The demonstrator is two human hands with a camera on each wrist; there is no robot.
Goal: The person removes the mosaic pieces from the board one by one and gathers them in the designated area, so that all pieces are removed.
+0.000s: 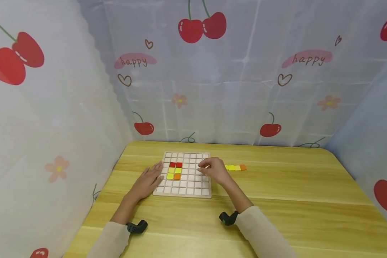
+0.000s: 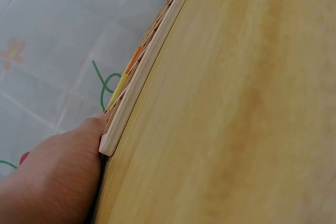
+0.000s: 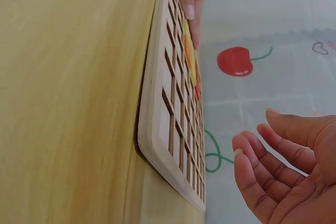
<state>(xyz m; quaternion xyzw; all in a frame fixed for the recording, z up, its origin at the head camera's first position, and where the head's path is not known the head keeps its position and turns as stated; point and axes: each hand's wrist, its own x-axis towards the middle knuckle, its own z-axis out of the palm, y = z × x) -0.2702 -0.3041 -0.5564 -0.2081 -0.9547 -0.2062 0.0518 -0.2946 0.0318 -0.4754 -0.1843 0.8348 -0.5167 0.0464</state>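
A square wooden grid board (image 1: pixel 182 196) with white cells lies on the table. Two short columns of coloured square tiles sit in its left part: red tiles (image 1: pixel 172 165) at the top, yellow tiles (image 1: pixel 178 171) below and an orange tile (image 1: pixel 177 176) at the bottom right. My left hand (image 1: pixel 148 182) rests along the board's left edge, fingers extended. Over the board's right edge hovers my right hand (image 1: pixel 215 170), its fingers loosely bent. In the right wrist view a gap shows between the right thumb (image 3: pixel 296 128) and fingers, with nothing held there.
Right of the board, partly behind the right hand, a row of yellow tiles (image 1: pixel 232 167) ends in an orange tile (image 1: pixel 243 167). The wooden table (image 1: pixel 293 186) runs back to a cherry-patterned curtain (image 1: pixel 232 89), which also closes off both sides.
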